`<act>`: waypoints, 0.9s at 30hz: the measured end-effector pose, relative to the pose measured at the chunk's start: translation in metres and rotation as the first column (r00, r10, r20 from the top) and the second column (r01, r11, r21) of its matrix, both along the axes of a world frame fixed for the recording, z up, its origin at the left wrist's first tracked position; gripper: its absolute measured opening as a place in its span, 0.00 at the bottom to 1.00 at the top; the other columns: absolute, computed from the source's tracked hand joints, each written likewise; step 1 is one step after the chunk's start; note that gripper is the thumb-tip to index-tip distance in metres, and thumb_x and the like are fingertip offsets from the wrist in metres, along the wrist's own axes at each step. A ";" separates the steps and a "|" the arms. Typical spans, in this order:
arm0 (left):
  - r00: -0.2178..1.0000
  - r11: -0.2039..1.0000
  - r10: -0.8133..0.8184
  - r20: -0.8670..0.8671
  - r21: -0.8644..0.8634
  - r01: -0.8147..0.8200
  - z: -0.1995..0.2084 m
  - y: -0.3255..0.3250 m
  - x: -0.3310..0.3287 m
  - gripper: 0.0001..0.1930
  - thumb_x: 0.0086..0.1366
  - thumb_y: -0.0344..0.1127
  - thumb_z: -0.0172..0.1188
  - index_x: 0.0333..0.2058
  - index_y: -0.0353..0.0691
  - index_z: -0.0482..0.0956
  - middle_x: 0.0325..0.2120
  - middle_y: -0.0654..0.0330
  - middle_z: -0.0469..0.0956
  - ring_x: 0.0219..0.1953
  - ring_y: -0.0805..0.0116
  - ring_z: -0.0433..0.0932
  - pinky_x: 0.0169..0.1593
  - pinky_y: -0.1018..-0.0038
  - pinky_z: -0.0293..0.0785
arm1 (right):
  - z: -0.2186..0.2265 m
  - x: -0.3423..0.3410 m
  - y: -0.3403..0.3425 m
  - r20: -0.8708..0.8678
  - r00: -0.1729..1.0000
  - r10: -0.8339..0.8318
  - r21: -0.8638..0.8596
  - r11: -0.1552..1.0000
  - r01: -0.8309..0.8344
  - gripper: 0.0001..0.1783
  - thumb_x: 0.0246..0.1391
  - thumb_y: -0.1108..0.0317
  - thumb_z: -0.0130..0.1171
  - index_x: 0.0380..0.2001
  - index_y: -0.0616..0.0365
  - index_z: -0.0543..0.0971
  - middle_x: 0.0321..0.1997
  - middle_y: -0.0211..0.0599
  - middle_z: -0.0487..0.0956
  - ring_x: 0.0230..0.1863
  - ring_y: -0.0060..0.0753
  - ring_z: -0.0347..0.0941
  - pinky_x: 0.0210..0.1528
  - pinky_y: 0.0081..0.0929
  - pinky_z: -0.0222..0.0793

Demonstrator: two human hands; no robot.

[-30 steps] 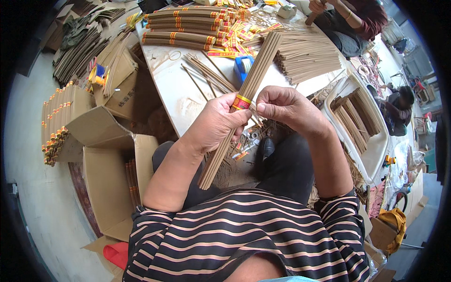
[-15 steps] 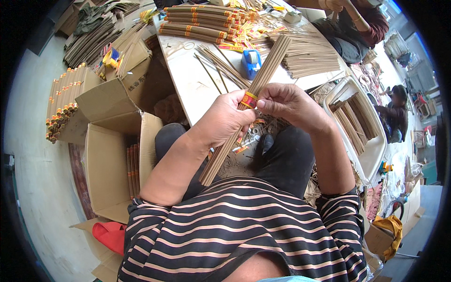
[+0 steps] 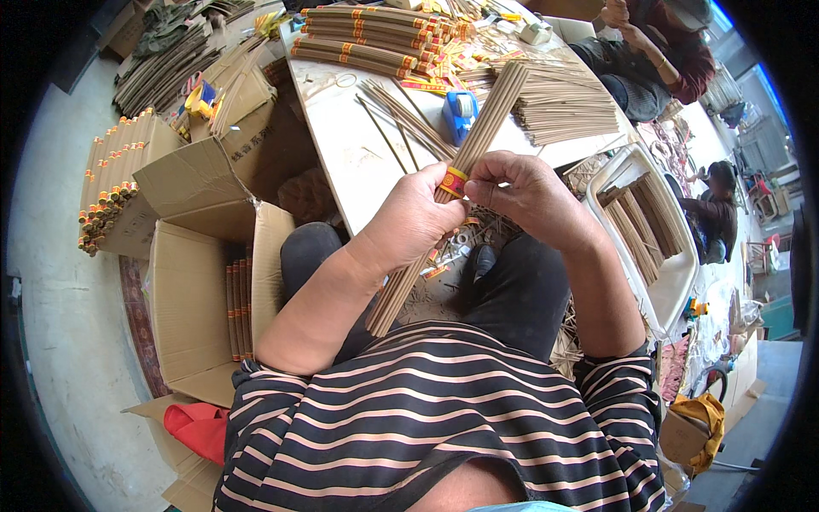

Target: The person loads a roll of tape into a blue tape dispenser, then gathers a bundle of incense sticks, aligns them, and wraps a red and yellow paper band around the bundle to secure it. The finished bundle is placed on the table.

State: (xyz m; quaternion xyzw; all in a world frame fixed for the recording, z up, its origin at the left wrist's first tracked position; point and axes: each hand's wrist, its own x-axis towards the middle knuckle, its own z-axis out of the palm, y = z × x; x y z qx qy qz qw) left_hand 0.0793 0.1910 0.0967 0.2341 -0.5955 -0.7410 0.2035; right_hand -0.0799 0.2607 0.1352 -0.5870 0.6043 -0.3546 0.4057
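Observation:
A bundle of brown incense sticks slants across my lap, its far end over the table and its near end by my shirt. Around its middle runs a red and yellow paper band. My left hand is closed round the bundle just below the band, thumb on top. With thumb and fingers pinched together, my right hand is at the band's right edge; its fingertips partly hide that end. Beyond the bundle, a blue tape dispenser stands on the white table beside several loose sticks.
Banded bundles are stacked at the table's far left, loose sticks to the right. An open cardboard box holds bundles at my left. A white plastic bin with sticks stands right. Another person sits across the table.
My right fingertips have shifted slightly at the band's edge, still pinched. My left hand keeps its grip on the bundle. Across the table, the other person's hands have moved.

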 end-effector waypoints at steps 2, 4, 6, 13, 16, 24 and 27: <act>1.000 1.000 0.004 0.007 -0.010 -0.004 0.000 0.000 0.000 0.12 0.60 0.25 0.53 0.43 0.34 0.70 0.22 0.68 0.71 0.17 0.84 0.67 0.20 0.87 0.63 | 0.000 0.001 -0.001 -0.028 1.000 -0.012 -0.013 1.000 0.011 0.08 0.54 0.69 0.57 0.30 0.65 0.75 0.26 0.25 0.71 0.31 0.14 0.63 0.36 0.18 0.64; 1.000 1.000 0.006 0.005 -0.014 -0.005 0.000 0.000 0.000 0.12 0.60 0.26 0.53 0.43 0.34 0.70 0.22 0.68 0.71 0.17 0.84 0.67 0.20 0.87 0.62 | -0.003 0.001 -0.001 -0.027 0.999 -0.028 -0.014 1.000 0.027 0.09 0.54 0.69 0.58 0.30 0.65 0.75 0.26 0.27 0.72 0.32 0.16 0.65 0.37 0.19 0.64; 1.000 0.999 0.009 0.011 -0.043 -0.009 0.000 0.001 -0.001 0.12 0.60 0.26 0.53 0.43 0.34 0.70 0.22 0.68 0.70 0.17 0.84 0.67 0.19 0.87 0.62 | -0.002 0.001 -0.002 -0.122 0.992 -0.042 -0.021 0.999 0.040 0.09 0.53 0.68 0.59 0.29 0.65 0.76 0.26 0.30 0.73 0.31 0.18 0.66 0.37 0.20 0.65; 0.999 0.994 0.034 0.023 -0.108 -0.031 0.002 0.002 -0.003 0.12 0.61 0.26 0.53 0.44 0.34 0.70 0.21 0.70 0.69 0.18 0.86 0.65 0.21 0.87 0.61 | 0.005 0.007 -0.001 -0.244 0.963 -0.119 -0.053 0.993 0.109 0.11 0.51 0.66 0.61 0.28 0.65 0.77 0.26 0.35 0.75 0.28 0.20 0.67 0.32 0.23 0.67; 0.999 0.986 0.030 0.029 -0.165 -0.025 0.001 0.002 -0.001 0.12 0.60 0.26 0.52 0.44 0.34 0.70 0.21 0.70 0.69 0.19 0.86 0.65 0.21 0.87 0.61 | 0.008 0.008 -0.001 -0.313 0.937 -0.157 0.013 0.986 0.169 0.12 0.50 0.65 0.62 0.27 0.66 0.78 0.22 0.33 0.75 0.25 0.18 0.67 0.28 0.22 0.66; 1.000 1.000 -0.009 0.025 -0.024 0.009 0.005 0.005 0.003 0.13 0.60 0.25 0.53 0.44 0.34 0.70 0.21 0.69 0.69 0.19 0.85 0.66 0.21 0.86 0.63 | 0.013 0.006 0.001 -0.316 0.941 -0.119 0.064 0.987 0.147 0.13 0.49 0.63 0.64 0.26 0.66 0.79 0.18 0.29 0.74 0.22 0.14 0.65 0.23 0.19 0.63; 0.998 0.992 -0.052 -0.022 0.116 0.054 0.006 0.004 0.007 0.11 0.59 0.25 0.54 0.42 0.34 0.70 0.21 0.68 0.70 0.19 0.84 0.67 0.21 0.86 0.64 | 0.019 0.007 0.000 -0.267 0.958 -0.099 0.108 0.985 0.132 0.13 0.49 0.63 0.64 0.27 0.66 0.79 0.19 0.28 0.74 0.23 0.13 0.64 0.24 0.18 0.63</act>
